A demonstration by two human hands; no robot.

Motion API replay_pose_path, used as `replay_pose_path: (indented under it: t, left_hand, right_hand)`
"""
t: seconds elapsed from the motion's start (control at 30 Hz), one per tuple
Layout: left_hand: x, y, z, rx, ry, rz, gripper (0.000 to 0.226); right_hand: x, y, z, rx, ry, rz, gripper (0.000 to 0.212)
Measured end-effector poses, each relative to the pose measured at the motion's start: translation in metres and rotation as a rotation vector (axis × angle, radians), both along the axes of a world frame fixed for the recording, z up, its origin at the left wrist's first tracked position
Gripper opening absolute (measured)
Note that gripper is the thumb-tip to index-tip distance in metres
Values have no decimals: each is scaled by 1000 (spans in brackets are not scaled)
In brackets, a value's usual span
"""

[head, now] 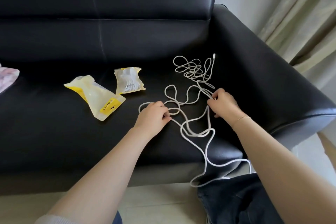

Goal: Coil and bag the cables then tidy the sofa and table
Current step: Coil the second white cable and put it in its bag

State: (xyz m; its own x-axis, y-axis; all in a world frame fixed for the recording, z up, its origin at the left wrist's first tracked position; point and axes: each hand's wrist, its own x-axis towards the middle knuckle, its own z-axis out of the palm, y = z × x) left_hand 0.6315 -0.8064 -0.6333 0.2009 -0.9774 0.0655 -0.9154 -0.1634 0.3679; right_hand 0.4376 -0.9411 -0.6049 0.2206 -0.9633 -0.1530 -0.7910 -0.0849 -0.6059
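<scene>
Two yellow-edged bags lie at centre left on the black sofa: the empty bag reads "WAITU", the full bag has unreadable print. One white cable sprawls at centre right. The left hand and right hand each pinch the cable.

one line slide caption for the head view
Both hands pinch a tangled white cable on a black sofa.

Two yellow bags on sofa: flat bag, full bag. White cable tangle: cannot tell how many. Two hands: left hand, right hand.
</scene>
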Motion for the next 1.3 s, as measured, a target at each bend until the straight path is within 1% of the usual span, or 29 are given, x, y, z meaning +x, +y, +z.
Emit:
replay_pose_path:
  t: [0.07,0.13,0.17,0.2,0.3,0.37,0.43,0.5,0.57,0.6,0.67,0.7,0.77,0.83,0.9,0.97,1.07,1.13,1.3]
  left_hand:
    - [12,5,4,34,-29,78,19]
    - [28,10,8,94,-71,163,22]
    - [35,13,9,118,-89,201,22]
    - [42,15,10,135,-107,231,22]
    - [55,22,11,169,-144,297,20]
    - [56,25,14,167,-139,318,16]
    - [55,26,19,123,-103,335,9]
    - [52,27,24,42,-53,354,7]
    - [49,27,30,-64,41,358,10]
    - [45,27,33,-116,111,347,12]
    - [34,26,41,-202,261,307,16]
    - [27,25,45,-236,322,281,18]
    - [15,24,48,-280,394,214,23]
    - [7,24,46,-269,406,153,30]
    - [4,22,39,-202,394,123,37]
    - [3,20,34,-151,428,133,41]
    - [1,17,34,-158,595,155,46]
    - [-1,16,40,-172,721,160,45]
    - [-4,15,48,-217,883,165,35]
  right_hand:
    - [3,-4,-9,44,75,-25,42]
    - [7,-5,-20,102,165,-35,52]
    - [8,-6,-26,95,213,-26,54]
    - [10,-7,-29,73,243,-10,52]
    - [18,-7,-34,10,257,78,34]
    - [24,-4,-31,-14,276,119,28]
    - [27,-2,-22,-66,266,104,26]
    - [26,1,-4,-203,139,49,20]
    - [23,6,16,-327,-148,29,13]
    - [21,11,26,-338,-328,39,10]
    - [17,25,43,-296,-628,80,4]
    - [15,31,49,-276,-729,106,5]
    - [12,41,59,-233,-894,116,8]
    - [9,44,64,-197,-1024,45,7]
    - [7,42,65,-117,-1124,-48,5]
    - [6,38,65,54,-1215,-77,8]
    - [11,38,67,444,-1469,-60,17]
    - [16,40,68,618,-1590,-45,22]
    - [27,47,72,713,-1626,-22,23]
